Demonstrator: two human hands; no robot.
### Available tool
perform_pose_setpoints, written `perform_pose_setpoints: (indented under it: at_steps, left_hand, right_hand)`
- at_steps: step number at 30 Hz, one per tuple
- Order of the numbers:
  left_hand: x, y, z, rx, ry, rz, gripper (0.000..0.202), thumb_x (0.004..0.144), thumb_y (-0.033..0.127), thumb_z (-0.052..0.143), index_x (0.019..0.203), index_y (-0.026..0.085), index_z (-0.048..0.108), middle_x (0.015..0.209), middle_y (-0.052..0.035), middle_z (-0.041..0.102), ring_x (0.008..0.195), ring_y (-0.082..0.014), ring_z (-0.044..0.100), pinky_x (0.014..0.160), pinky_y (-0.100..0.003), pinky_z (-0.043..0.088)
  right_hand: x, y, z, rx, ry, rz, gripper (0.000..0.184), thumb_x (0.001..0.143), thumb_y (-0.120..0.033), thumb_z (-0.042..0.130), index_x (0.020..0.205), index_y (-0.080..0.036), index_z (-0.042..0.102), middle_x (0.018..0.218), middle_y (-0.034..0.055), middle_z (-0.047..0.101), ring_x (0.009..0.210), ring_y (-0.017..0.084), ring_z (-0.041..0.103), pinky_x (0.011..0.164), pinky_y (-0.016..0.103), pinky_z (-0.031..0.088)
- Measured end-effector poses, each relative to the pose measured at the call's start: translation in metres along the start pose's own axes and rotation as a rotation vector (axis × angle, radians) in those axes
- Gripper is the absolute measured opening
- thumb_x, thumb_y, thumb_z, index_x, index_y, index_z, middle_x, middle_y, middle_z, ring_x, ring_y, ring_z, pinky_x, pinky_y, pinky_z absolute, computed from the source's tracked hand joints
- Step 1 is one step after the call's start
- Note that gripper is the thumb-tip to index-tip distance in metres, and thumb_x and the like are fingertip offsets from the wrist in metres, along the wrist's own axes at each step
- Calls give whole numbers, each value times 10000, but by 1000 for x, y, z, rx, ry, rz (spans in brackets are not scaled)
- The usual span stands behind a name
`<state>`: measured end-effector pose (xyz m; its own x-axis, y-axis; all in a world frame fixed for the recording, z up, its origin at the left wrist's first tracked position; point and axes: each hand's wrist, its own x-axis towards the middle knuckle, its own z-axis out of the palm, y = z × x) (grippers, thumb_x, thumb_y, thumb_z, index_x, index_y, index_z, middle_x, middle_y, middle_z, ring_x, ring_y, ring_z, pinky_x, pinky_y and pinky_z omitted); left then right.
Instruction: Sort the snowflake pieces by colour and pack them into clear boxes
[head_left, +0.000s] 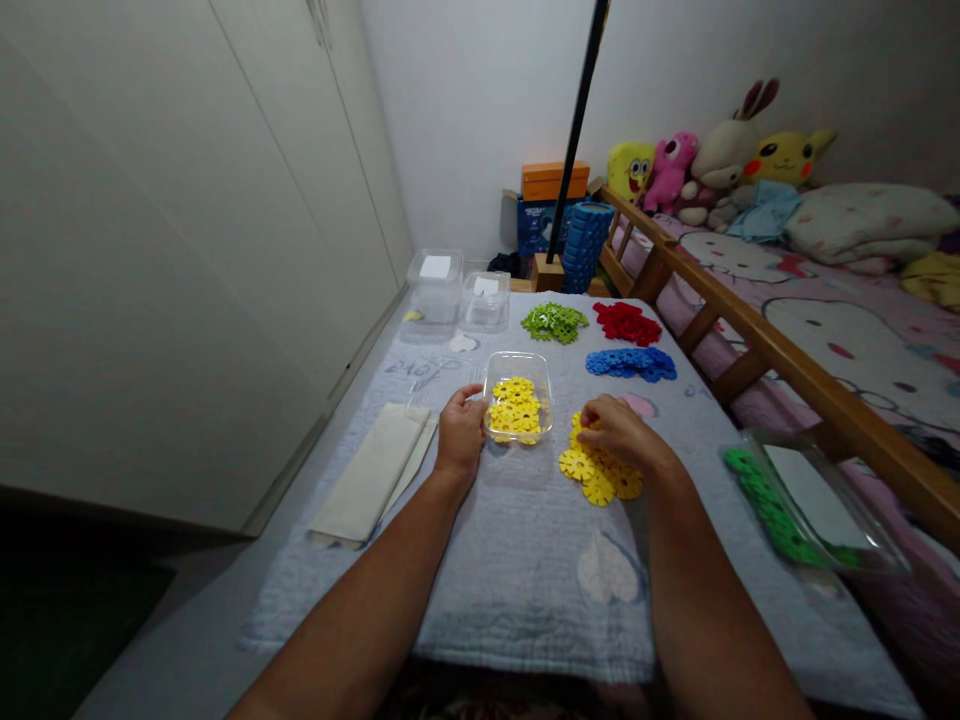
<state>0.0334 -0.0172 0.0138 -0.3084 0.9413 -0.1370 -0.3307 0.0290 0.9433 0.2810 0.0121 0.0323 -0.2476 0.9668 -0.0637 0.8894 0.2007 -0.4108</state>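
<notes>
My left hand grips the left side of a clear plastic container, its thumb at the rim. Inside lie several yellow flower-shaped interlocking discs. To the right, my right hand is over a loose pile of the same yellow discs on the cloth. Its fingers are curled together in a pinch at a yellow disc on the pile's far left side; the fingertips partly cover it. Part of the pile is hidden under that hand.
Beyond are piles of light green, red and blue discs. Clear containers stand at the far left. A folded cream cloth lies left. A lidded container of green discs sits right, beside the wooden bed rail.
</notes>
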Motion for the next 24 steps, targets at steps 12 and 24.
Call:
perform_pose_setpoints:
  at_steps: [12, 24]
  left_hand:
    - [0, -1, 0, -5, 1, -4, 426, 694, 319, 670, 1077, 145, 602, 504, 116, 414, 380, -59, 305, 390, -188, 228]
    - [0, 0, 0, -2, 0, -6, 413, 693, 317, 670, 1064, 147, 611, 509, 112, 424, 382, -54, 312, 403, -184, 247]
  right_hand:
    - [-4, -31, -10, 913, 332, -25, 234, 693, -386, 741, 748, -204, 605, 650, -28, 589, 574, 123, 522, 537, 257, 402]
    - [1, -63, 8, 1091, 429, -58, 270, 718, -376, 747, 901, -208, 642, 890, 20, 697, 775, 176, 695, 681, 310, 550]
